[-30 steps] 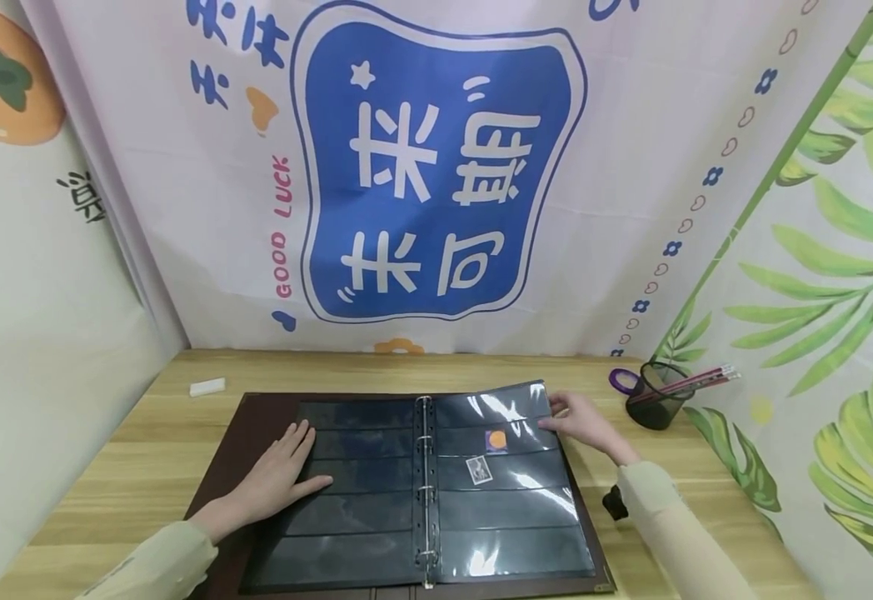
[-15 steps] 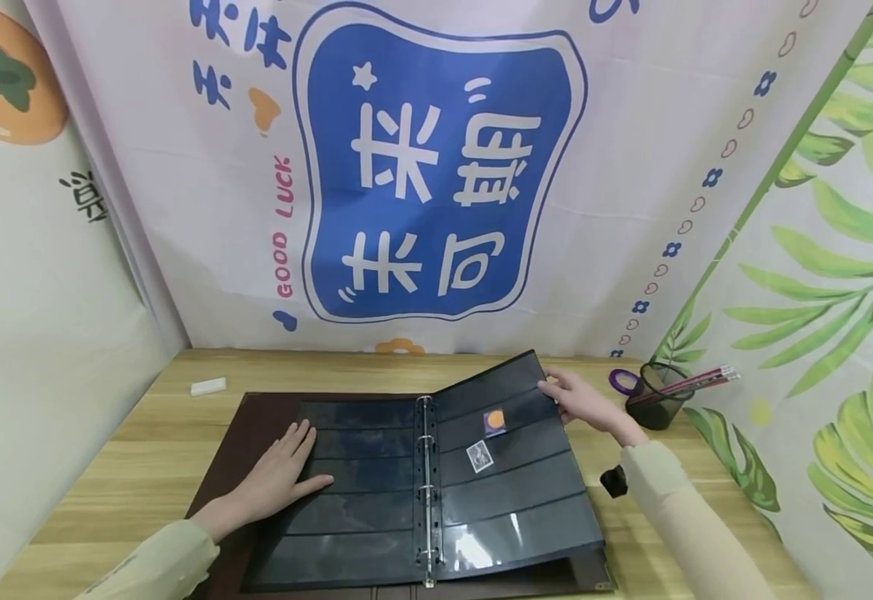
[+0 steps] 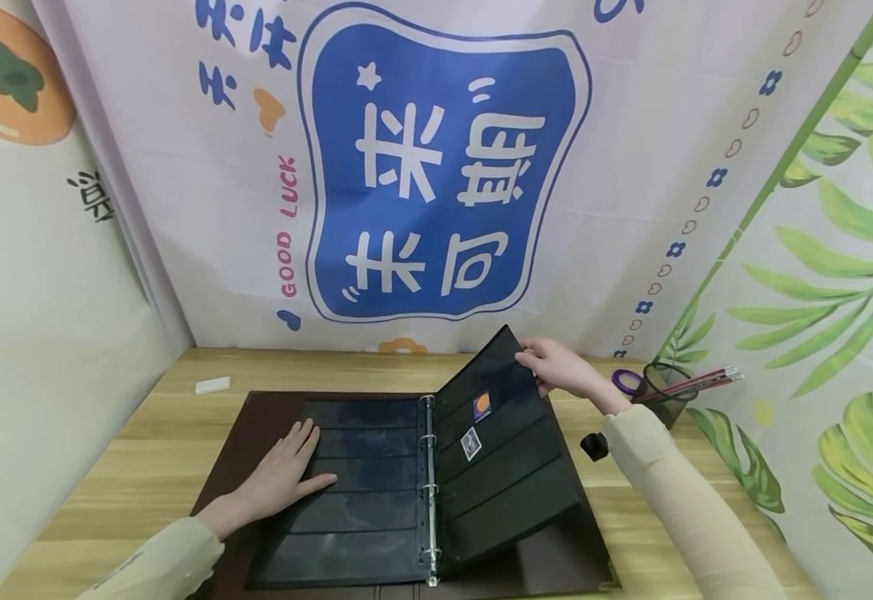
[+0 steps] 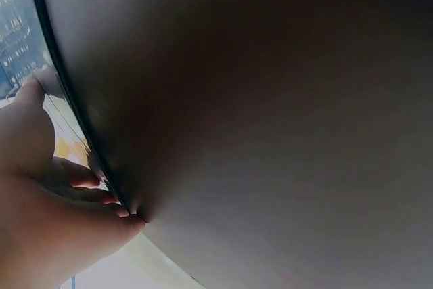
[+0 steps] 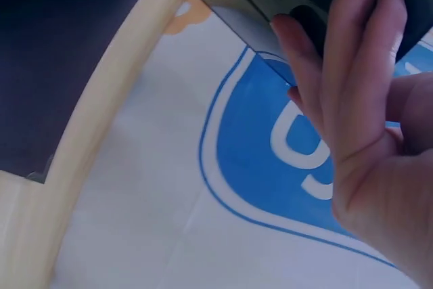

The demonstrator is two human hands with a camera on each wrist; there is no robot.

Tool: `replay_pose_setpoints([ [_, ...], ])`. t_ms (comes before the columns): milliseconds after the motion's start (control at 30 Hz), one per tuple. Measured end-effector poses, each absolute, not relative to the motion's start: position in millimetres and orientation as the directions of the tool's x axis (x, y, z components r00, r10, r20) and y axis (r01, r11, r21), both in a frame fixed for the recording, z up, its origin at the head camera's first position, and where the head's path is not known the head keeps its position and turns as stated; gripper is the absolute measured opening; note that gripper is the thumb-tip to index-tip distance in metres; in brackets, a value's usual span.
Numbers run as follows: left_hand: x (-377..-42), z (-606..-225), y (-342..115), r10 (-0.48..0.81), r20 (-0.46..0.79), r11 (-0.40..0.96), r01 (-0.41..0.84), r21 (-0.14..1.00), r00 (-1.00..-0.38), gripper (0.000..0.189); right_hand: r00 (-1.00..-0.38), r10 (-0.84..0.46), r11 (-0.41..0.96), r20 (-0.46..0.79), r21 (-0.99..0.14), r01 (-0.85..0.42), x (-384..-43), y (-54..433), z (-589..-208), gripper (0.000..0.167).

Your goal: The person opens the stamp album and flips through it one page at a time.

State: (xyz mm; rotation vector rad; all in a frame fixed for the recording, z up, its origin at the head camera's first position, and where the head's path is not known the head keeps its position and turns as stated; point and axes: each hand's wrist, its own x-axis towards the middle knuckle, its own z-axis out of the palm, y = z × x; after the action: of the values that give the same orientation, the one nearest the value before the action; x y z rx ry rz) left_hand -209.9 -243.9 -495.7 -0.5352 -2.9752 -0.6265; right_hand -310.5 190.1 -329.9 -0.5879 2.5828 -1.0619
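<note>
A dark brown ring-binder stamp album (image 3: 219, 450) lies spread on the wooden table. My left hand (image 3: 275, 471) rests with straight fingers on its left black page (image 3: 369, 517). The right page (image 3: 507, 467) is raised at a slant from the metal rings (image 3: 431, 492), its outer edge pinched near the far corner by my right hand (image 3: 560, 367). Two stamps sit on that page: an orange and purple one (image 3: 482, 406) and a black-and-white one (image 3: 471, 444). In the right wrist view, the fingers (image 5: 358, 52) lie against the dark sheet, and part of the grip is hidden.
A white eraser-like block (image 3: 212, 385) lies at the back left. A black mesh pen cup (image 3: 665, 404) with pencils and a purple tape roll (image 3: 626, 382) stand at the back right. A printed curtain (image 3: 234, 250) hangs behind the table.
My right hand has lifted the right page from nearly flat to a steep slant, moving up and left. My left hand has stayed on the left page.
</note>
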Motion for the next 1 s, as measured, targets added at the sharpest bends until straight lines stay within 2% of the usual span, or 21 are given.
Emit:
replay_pose_setpoints([
  [267, -209.9, -492.0, -241.8, 0.318, 0.112, 0.876, 0.337, 0.344, -0.942, 0.089, -0.865, -0.483, 0.624, -0.134, -0.746, -0.233, -313.1, 195.6, -329.0, 0.042],
  [500, -210.6, -496.2, -244.6, 0.323, 0.135, 0.865, 0.35, 0.36, -0.937, 0.089, -0.849, -0.474, 0.562, -0.235, -0.823, -0.087, -320.5, 213.1, -347.0, 0.035],
  [700, -210.5, -494.8, -244.1, 0.321, 0.135, 0.866, 0.349, 0.359, -0.937, 0.089, -0.844, -0.445, 0.562, -0.299, -0.827, -0.003, -321.4, 227.3, -359.6, 0.039],
  [867, -211.6, -496.4, -244.2, 0.315, 0.098, 0.875, 0.329, 0.356, -0.944, 0.09, -0.842, -0.433, 0.565, -0.322, -0.825, 0.025, -319.9, 232.0, -364.7, 0.04],
  [1000, -211.5, -496.3, -244.5, 0.314, 0.094, 0.876, 0.327, 0.355, -0.945, 0.09, -0.84, -0.436, 0.571, -0.323, -0.82, 0.019, -317.7, 226.5, -355.9, 0.049],
])
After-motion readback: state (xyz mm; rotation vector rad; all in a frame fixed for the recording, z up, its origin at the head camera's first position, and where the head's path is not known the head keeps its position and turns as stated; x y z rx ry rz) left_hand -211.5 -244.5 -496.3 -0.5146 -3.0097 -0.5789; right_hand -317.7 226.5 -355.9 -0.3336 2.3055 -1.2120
